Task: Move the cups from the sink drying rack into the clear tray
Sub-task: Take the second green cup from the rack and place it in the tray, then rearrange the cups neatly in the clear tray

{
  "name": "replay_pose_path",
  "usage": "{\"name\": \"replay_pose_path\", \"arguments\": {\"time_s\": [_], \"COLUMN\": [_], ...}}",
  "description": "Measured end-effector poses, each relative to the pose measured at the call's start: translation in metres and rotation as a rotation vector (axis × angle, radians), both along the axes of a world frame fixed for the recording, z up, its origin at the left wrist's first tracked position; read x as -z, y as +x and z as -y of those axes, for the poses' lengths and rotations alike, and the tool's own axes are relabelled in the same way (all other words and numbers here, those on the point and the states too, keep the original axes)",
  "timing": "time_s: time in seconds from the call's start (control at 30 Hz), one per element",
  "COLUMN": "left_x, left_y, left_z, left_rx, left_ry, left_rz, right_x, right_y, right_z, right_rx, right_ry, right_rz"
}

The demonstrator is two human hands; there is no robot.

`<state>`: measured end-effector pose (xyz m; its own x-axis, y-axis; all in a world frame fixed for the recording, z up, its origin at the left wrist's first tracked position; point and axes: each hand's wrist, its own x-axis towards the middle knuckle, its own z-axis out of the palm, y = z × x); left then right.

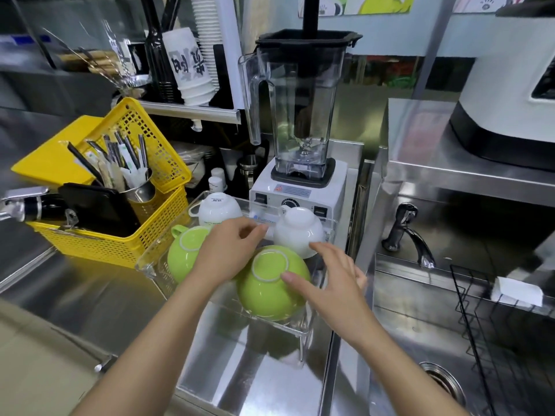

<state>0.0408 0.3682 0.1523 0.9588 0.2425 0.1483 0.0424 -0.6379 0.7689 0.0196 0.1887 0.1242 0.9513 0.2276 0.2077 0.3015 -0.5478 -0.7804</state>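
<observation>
The clear tray [150,267] stands on the steel counter in front of the blender. Upside down in it sit two green cups, one at the near right [270,292] and one at the left [181,255], plus two white cups, one at the back left [219,207] and one at the back right [298,231]. My left hand [231,250] hovers over the tray's middle, fingers apart, holding nothing. My right hand [333,280] is open too, its thumb resting on the near green cup. The black wire drying rack [474,313] in the sink at right shows no cups.
A blender [297,115] stands right behind the tray. A yellow basket [120,235] with cutlery sits at the left. The sink with its tap [411,235] and drain [441,382] lies to the right. A white machine [504,100] sits on a raised steel shelf.
</observation>
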Motion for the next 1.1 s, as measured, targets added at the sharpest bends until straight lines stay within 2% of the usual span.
{"name": "replay_pose_path", "arguments": {"time_s": [0.23, 0.47, 0.57, 0.77, 0.87, 0.97, 1.1], "left_x": [-0.015, -0.022, -0.028, -0.025, -0.018, -0.012, -0.011], "left_y": [-0.003, 0.006, 0.016, 0.052, 0.063, 0.075, 0.081], "left_z": [0.002, 0.007, 0.006, -0.005, -0.012, -0.017, -0.018], "left_rx": [-0.039, 0.036, 0.125, 0.324, 0.398, 0.510, 0.656], "left_ry": [-0.021, -0.001, -0.013, 0.130, 0.205, 0.359, 0.440], "left_rz": [0.060, 0.086, 0.026, -0.195, -0.238, -0.280, -0.266], "right_x": [-0.001, -0.010, -0.013, -0.013, -0.015, -0.013, -0.009], "right_y": [0.015, 0.034, 0.040, 0.054, 0.061, 0.065, 0.073], "right_z": [0.013, 0.012, 0.006, -0.014, -0.026, -0.034, -0.042], "right_rx": [-0.006, 0.043, 0.058, 0.152, 0.213, 0.253, 0.285], "right_ry": [0.027, 0.038, 0.039, -0.053, -0.129, -0.200, -0.201], "right_rz": [0.014, 0.009, -0.036, -0.079, -0.113, -0.149, -0.204]}}
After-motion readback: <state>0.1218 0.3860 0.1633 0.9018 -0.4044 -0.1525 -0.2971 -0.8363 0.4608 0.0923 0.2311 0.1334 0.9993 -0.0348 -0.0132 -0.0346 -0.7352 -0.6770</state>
